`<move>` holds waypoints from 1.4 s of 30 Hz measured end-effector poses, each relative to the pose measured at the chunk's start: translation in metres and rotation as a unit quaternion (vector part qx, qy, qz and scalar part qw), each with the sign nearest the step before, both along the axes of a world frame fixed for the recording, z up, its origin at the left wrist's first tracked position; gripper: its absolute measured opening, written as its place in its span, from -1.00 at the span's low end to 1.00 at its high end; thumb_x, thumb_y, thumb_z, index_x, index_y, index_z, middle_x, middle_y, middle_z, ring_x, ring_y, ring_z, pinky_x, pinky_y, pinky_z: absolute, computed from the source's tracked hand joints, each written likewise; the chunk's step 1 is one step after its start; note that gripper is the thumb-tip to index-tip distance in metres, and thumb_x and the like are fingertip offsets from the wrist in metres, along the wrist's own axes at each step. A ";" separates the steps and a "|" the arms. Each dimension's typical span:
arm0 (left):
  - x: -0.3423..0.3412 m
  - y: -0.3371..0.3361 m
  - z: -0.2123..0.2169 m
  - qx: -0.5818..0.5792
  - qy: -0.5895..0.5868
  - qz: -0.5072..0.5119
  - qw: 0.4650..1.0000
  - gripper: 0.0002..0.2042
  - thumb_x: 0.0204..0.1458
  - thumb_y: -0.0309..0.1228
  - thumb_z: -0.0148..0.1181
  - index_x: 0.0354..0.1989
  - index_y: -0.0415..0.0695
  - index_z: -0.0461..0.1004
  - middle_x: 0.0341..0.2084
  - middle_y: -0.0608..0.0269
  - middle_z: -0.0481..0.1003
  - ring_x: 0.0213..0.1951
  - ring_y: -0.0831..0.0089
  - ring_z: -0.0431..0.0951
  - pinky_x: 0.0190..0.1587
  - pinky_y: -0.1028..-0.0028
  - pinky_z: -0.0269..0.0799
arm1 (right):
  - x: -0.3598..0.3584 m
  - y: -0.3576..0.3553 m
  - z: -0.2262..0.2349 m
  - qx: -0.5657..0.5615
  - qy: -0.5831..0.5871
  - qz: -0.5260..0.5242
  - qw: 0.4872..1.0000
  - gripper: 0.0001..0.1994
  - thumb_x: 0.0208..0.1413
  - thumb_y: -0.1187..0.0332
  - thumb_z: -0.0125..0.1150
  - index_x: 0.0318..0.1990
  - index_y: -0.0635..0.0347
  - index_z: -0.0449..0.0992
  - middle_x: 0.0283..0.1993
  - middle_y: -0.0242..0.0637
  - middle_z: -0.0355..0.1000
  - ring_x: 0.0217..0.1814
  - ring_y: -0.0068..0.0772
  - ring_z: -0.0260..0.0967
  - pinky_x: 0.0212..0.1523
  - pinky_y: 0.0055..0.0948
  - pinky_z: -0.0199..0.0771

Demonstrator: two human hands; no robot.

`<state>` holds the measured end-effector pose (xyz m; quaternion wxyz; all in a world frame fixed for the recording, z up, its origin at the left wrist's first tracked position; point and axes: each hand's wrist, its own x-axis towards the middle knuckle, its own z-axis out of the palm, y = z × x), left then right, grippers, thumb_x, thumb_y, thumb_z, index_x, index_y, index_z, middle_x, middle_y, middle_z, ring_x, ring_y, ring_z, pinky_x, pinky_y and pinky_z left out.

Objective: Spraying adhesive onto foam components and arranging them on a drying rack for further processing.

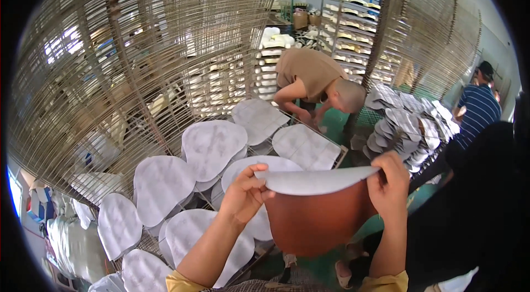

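A plain brown-and-grey sheet at lower centre is pinched along its edge by the left hand and right hand, with loads of smudgy grey pieces laid out lower left and a stooped co-worker spotted upper centre.

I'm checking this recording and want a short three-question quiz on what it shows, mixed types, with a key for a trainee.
1. Multiple choice: What colour is the broad lower face of the held sheet?
a) green
b) reddish-brown
c) yellow

2. True or false: The left hand and right hand both have a grip on the sheet.

3. Fill in: Beyond the pale rounded pieces, the person in the brown top is ____ forward.

Key: 1: b; 2: true; 3: bending
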<state>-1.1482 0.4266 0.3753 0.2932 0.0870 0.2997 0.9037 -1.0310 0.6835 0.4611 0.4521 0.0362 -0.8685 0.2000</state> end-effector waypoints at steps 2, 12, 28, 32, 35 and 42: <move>-0.057 0.025 -0.009 -0.034 -0.031 0.048 0.998 -0.72 -0.07 -0.60 -0.05 -0.13 -0.24 0.33 -0.35 0.09 0.45 -0.35 0.32 0.48 -0.30 0.39 0.50 | -0.070 0.035 -0.013 0.016 -0.056 0.026 0.998 -0.86 -0.28 0.63 0.05 -0.48 0.21 0.35 -0.49 -0.17 0.28 -0.52 -0.08 0.30 -0.54 -0.26 0.29; -0.303 0.047 0.007 -0.063 0.086 0.270 0.957 -0.75 0.03 -0.29 0.01 -0.27 -0.25 0.38 -0.35 0.09 0.48 -0.22 0.15 0.51 -0.11 0.23 0.41 | -0.409 0.064 -0.057 -0.054 0.116 0.140 0.982 -0.89 -0.18 0.55 0.08 -0.43 0.17 0.39 -0.41 -0.21 0.33 -0.33 -0.11 0.32 -0.30 -0.23 0.34; -0.345 0.077 -0.220 -0.248 -0.132 0.217 0.935 -0.50 -0.08 -0.11 0.16 0.04 -0.05 0.30 -0.07 0.24 0.40 -0.05 0.30 0.40 -0.04 0.16 0.25 | -0.477 0.080 -0.341 -0.099 -0.156 0.189 0.964 -0.63 -0.25 0.57 0.17 -0.16 0.18 0.42 -0.19 -0.12 0.35 -0.10 -0.02 0.26 -0.05 -0.17 0.26; -0.336 0.064 -0.222 -0.229 -0.115 0.224 0.940 -0.59 -0.09 -0.18 0.17 -0.05 0.00 0.34 -0.14 0.29 0.42 -0.13 0.36 0.42 -0.13 0.25 0.31 | -0.474 0.060 -0.351 -0.077 -0.126 0.203 0.968 -0.63 -0.25 0.56 0.20 -0.16 0.23 0.41 -0.15 -0.09 0.37 -0.02 -0.03 0.26 0.01 -0.17 0.25; -0.327 0.083 -0.214 -0.353 -0.155 0.277 0.880 -0.58 -0.15 -0.28 0.23 -0.06 -0.04 0.36 -0.21 0.27 0.43 -0.19 0.41 0.43 -0.17 0.33 0.38 | -0.462 0.081 -0.346 -0.070 -0.139 0.216 0.964 -0.63 -0.20 0.55 0.20 -0.12 0.27 0.37 -0.12 -0.06 0.35 0.00 -0.05 0.25 0.06 -0.20 0.23; -0.257 0.077 -0.156 -0.369 0.074 0.232 0.897 -0.77 0.07 -0.25 0.06 -0.40 -0.20 0.43 -0.52 0.33 0.45 -0.46 0.58 0.45 -0.41 0.59 0.39 | -0.400 0.082 -0.348 -0.239 -0.247 0.211 0.915 -0.67 -0.03 0.57 0.06 -0.04 0.33 0.34 -0.16 -0.17 0.38 -0.15 -0.27 0.36 -0.15 -0.43 0.38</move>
